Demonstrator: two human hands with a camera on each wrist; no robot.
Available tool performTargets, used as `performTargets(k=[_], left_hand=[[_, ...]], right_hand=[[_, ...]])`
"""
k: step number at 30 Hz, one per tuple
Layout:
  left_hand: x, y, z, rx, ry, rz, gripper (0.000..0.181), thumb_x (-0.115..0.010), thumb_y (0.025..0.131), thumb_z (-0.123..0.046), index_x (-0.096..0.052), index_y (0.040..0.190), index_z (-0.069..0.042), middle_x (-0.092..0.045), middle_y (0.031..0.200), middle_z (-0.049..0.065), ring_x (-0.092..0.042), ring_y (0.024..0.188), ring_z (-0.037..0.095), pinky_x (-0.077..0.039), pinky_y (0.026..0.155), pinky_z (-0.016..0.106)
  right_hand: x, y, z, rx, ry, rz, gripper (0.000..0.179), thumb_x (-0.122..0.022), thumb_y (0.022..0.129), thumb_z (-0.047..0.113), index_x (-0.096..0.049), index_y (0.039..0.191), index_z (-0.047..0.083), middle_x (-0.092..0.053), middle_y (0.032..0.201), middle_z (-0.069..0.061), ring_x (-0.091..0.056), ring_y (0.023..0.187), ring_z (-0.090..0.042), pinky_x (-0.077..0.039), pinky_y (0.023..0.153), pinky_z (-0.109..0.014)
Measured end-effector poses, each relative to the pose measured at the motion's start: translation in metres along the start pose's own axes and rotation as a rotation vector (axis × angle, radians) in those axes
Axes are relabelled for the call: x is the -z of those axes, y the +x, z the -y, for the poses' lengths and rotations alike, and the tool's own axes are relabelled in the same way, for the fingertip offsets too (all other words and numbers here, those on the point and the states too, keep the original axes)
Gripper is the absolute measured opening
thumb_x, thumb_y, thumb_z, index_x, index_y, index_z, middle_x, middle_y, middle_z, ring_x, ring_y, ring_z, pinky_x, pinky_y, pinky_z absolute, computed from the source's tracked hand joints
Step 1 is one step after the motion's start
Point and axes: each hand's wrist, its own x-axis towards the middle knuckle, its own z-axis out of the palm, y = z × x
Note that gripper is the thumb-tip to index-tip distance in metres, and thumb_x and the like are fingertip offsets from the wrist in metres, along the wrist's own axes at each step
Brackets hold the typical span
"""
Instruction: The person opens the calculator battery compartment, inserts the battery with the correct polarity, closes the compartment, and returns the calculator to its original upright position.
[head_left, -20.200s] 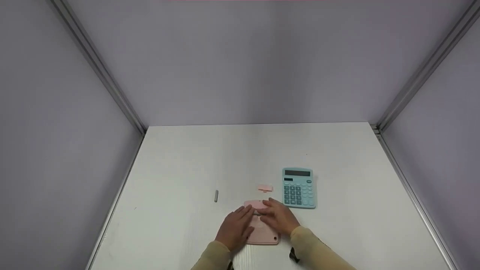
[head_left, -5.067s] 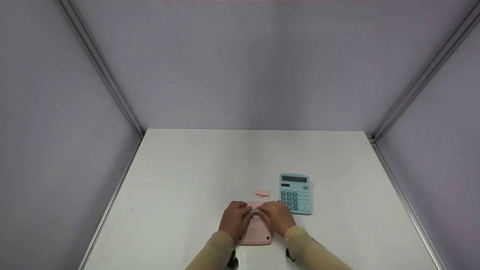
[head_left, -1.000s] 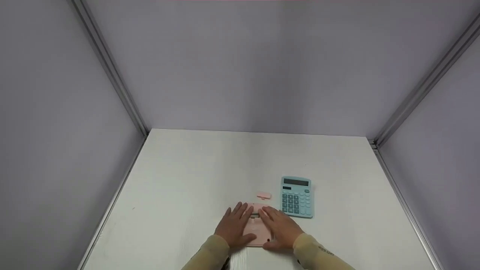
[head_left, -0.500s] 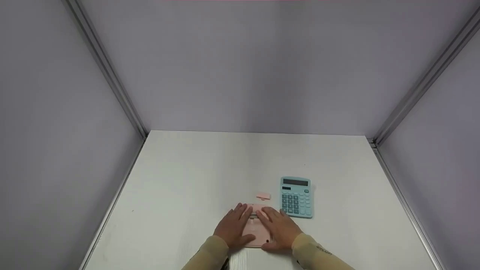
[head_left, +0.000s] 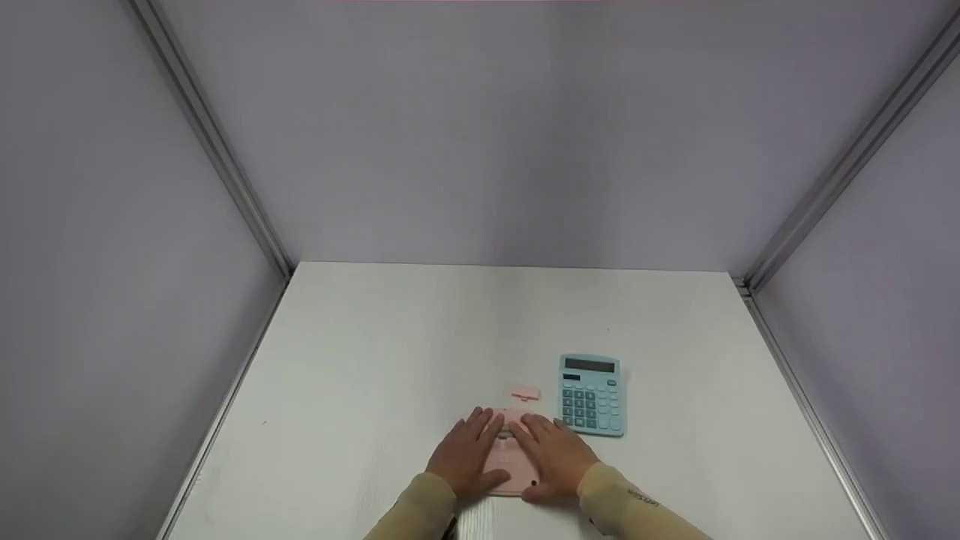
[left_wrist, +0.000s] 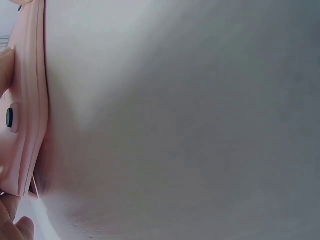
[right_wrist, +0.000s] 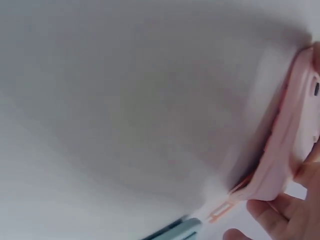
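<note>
A pink calculator (head_left: 512, 463) lies face down on the table, its back and round dark feet showing. My left hand (head_left: 465, 456) rests along its left side with straight fingers reaching toward the far end. Over the right side lies my right hand (head_left: 561, 456), fingers extended and thumb by the near edge. Between the fingertips a narrow slot (head_left: 505, 436) shows in the calculator's back; fingers partly hide it. Just beyond the far end sits a small pink battery cover (head_left: 526, 393). In the right wrist view, fingertips (right_wrist: 267, 215) touch the calculator's far end.
A light blue calculator (head_left: 591, 397) lies face up just right of the pink one, near my right fingers. The white table (head_left: 360, 337) is enclosed by grey panels (head_left: 480, 135) at the back and sides.
The grey battery that lay left of the pink calculator twenty seconds ago is gone from the table. Since five seconds ago my curled fingers have straightened; the last second shows hardly any movement.
</note>
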Motion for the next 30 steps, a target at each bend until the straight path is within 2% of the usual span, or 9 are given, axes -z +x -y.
performTargets(k=[4,10,13,18,21,26,30], left_hand=[[0.002,-0.001,-0.001,-0.007,-0.011,-0.009,0.092,-0.048,0.085,-0.072,-0.022,0.155,-0.017,-0.026,0.157,0.006,-0.023,0.144,0.025,-0.028,0.113,0.042],[0.004,-0.002,-0.003,-0.003,-0.048,-0.013,0.093,-0.051,0.084,-0.07,-0.022,0.154,-0.017,-0.028,0.156,0.006,-0.024,0.144,0.026,-0.029,0.113,0.044],[0.005,-0.002,-0.003,0.003,-0.04,-0.003,0.093,-0.051,0.085,-0.07,-0.021,0.155,-0.016,-0.028,0.156,0.006,-0.023,0.144,0.026,-0.028,0.113,0.045],[0.005,-0.003,-0.004,0.024,-0.026,0.02,0.094,-0.047,0.084,-0.073,-0.018,0.155,-0.018,-0.025,0.157,0.005,-0.02,0.145,0.025,-0.026,0.113,0.051],[0.005,-0.003,-0.003,0.028,-0.017,0.011,0.094,-0.046,0.084,-0.073,-0.019,0.155,-0.018,-0.025,0.157,0.005,-0.021,0.145,0.026,-0.026,0.111,0.054],[0.006,-0.003,-0.003,0.022,-0.009,0.0,0.092,-0.047,0.085,-0.072,-0.021,0.155,-0.018,-0.025,0.157,0.006,-0.021,0.144,0.027,-0.026,0.112,0.054],[0.006,-0.003,-0.003,0.025,-0.042,0.002,0.09,-0.048,0.086,-0.071,-0.021,0.155,-0.018,-0.025,0.157,0.007,-0.021,0.144,0.027,-0.025,0.112,0.052]], right_hand=[[-0.002,0.0,0.001,-0.005,-0.015,0.01,0.11,-0.058,0.072,0.077,-0.015,0.156,0.02,-0.027,0.156,-0.009,-0.028,0.141,-0.027,-0.029,0.112,-0.048],[-0.012,-0.003,-0.004,0.034,-0.03,-0.055,0.111,-0.053,0.074,0.079,-0.014,0.156,0.015,-0.024,0.157,-0.011,-0.027,0.142,-0.028,-0.029,0.112,-0.044],[-0.015,-0.005,-0.006,0.023,0.002,-0.067,0.111,-0.054,0.074,0.08,-0.013,0.156,0.016,-0.023,0.158,-0.009,-0.026,0.142,-0.027,-0.028,0.113,-0.043],[-0.011,-0.005,-0.004,-0.028,0.075,-0.015,0.112,-0.056,0.072,0.08,-0.011,0.156,0.023,-0.02,0.159,-0.004,-0.024,0.143,-0.025,-0.028,0.112,-0.048],[-0.009,-0.004,-0.004,-0.045,0.118,-0.001,0.112,-0.059,0.07,0.079,-0.012,0.156,0.025,-0.02,0.159,-0.001,-0.024,0.143,-0.024,-0.027,0.112,-0.052],[-0.009,-0.004,-0.006,-0.047,0.163,-0.019,0.112,-0.062,0.069,0.077,-0.013,0.156,0.026,-0.021,0.159,0.0,-0.024,0.143,-0.024,-0.024,0.112,-0.056],[-0.01,-0.005,-0.008,-0.039,0.175,-0.027,0.113,-0.063,0.07,0.077,-0.012,0.156,0.025,-0.018,0.16,0.0,-0.021,0.144,-0.023,-0.022,0.112,-0.057]])
